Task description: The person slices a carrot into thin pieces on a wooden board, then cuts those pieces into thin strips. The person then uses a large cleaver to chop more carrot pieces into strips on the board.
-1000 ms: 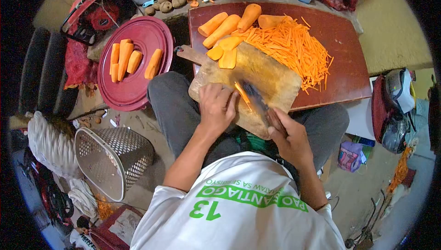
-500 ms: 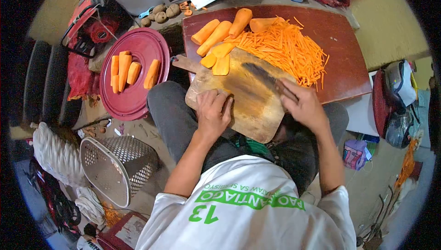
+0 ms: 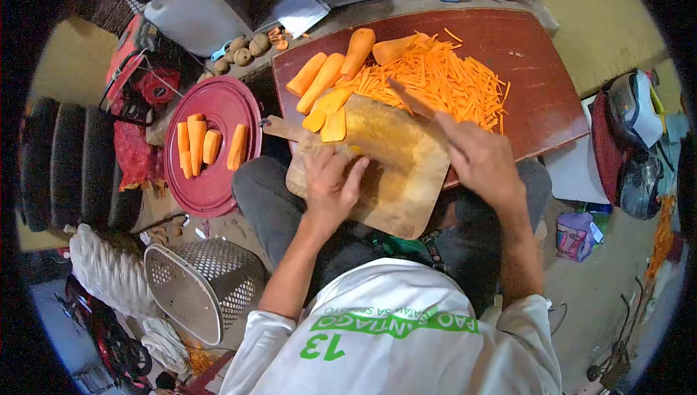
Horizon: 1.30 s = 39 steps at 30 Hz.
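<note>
A wooden cutting board (image 3: pixel 392 199) with a handle lies across my lap against the table edge. My left hand (image 3: pixel 330 181) rests on its left part, fingers bent over a small carrot piece (image 3: pixel 354 149) that is mostly hidden. My right hand (image 3: pixel 483 163) grips a knife (image 3: pixel 410 97), its blade raised above the board's far right corner and pointing up-left. Flat carrot slices (image 3: pixel 334 125) lie at the board's far left edge. Just beyond it are a heap of carrot strips (image 3: pixel 457 79) and several whole peeled carrots (image 3: pixel 321 83).
The dark red table (image 3: pixel 537 104) stands in front of me. To the left, a round red lid (image 3: pixel 247 101) bears several peeled carrots (image 3: pixel 196 141). Below it a white plastic basket (image 3: pixel 207 264) lies tilted on the floor. Brown round vegetables (image 3: pixel 259 44) sit at the back left.
My right hand has lifted the knife off the board and swung its blade up toward the carrot strips. My left hand stays on the board, its thumb slightly farther out. The camera view has shifted.
</note>
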{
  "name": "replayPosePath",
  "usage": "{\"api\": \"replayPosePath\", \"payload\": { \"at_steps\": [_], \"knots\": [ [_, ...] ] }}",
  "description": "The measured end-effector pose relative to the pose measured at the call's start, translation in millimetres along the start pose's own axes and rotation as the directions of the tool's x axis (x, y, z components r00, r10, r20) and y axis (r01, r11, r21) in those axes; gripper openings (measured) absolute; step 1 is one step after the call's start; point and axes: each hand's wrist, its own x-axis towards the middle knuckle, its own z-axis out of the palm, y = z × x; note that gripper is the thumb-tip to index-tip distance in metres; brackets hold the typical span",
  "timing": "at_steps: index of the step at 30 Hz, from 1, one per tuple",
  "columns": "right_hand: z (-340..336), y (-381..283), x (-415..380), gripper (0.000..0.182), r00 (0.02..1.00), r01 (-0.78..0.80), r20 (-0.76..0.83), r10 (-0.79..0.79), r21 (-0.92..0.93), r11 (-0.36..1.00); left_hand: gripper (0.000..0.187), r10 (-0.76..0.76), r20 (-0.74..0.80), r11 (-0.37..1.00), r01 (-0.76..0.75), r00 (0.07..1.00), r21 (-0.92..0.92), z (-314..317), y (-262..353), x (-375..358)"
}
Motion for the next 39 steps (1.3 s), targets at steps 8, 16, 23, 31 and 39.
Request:
{"api": "replayPosePath", "payload": {
  "at_steps": [8,16,23,31,39],
  "knots": [
    [4,-13,-18,0.052,0.966,0.258,0.078,-0.246,-0.263,0.93,0.047,0.218,0.228,0.976,-0.216,0.949,-0.032,45,-1,108],
    [2,-4,-16,0.049,0.941,0.336,0.076,-0.331,-0.346,0.876,0.072,0.242,0.323,0.966,-0.258,0.915,0.007,87,-20,128],
    [5,-9,-16,0.049,0.938,0.346,0.143,-0.316,-0.359,0.867,0.054,0.238,0.369,0.896,-0.349,0.898,0.273,88,-39,135],
    [12,-25,-63,0.054,0.999,0.024,0.024,-0.027,0.129,0.991,0.04,0.089,0.058,0.96,-0.101,0.994,0.26,17,-80,75],
    [27,-52,-79,0.053,0.974,-0.222,0.12,0.191,0.377,0.899,0.049,-0.14,0.115,0.937,0.094,0.983,0.337,-18,-77,32]
  ]
}}
